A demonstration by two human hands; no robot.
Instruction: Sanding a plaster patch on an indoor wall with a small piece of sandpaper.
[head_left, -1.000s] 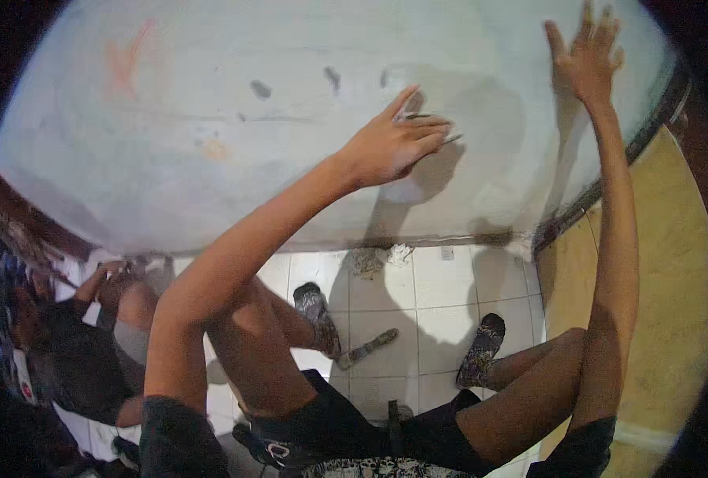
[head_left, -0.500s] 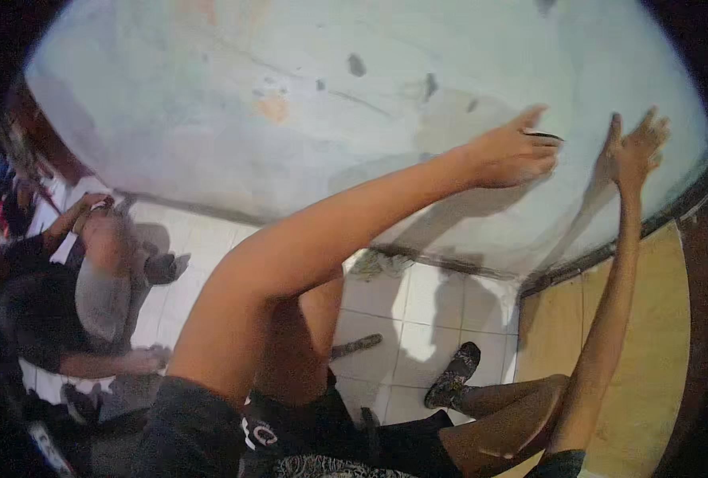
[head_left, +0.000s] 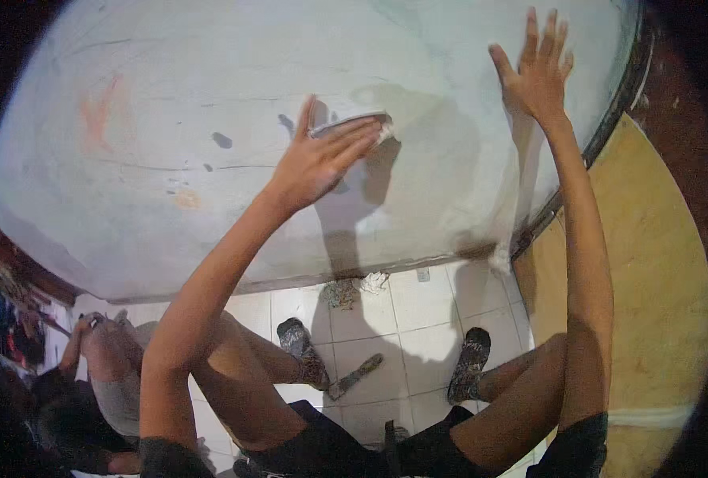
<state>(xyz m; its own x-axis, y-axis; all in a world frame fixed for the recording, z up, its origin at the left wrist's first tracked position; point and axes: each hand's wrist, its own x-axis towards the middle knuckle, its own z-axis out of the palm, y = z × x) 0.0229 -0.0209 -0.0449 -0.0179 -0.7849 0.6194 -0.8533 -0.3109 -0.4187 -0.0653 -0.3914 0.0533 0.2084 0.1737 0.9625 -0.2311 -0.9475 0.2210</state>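
Note:
My left hand (head_left: 315,163) is pressed toward a pale, stained wall (head_left: 234,64), its fingers closed over a thin flat plate (head_left: 350,121) that looks like a putty scraper. Whitish paste (head_left: 386,131) shows at the plate's end by my fingertips. The palm side and most of the plate are hidden by the hand. Higher up on the right, my right hand (head_left: 539,84) holds nothing; its fingers are spread and it appears to lie flat against the wall.
Below the wall lie a crumpled white scrap (head_left: 375,281), a greenish rag-like heap (head_left: 342,295) and a narrow dark tool (head_left: 358,374) on white floor tiles (head_left: 425,307). A yellowish panel (head_left: 649,279) stands at right. Another person (head_left: 107,358) sits at left.
The view has swung right. My left hand with the plate has moved away from my right hand, to the left along the wall. My right hand appears higher, fingers spread.

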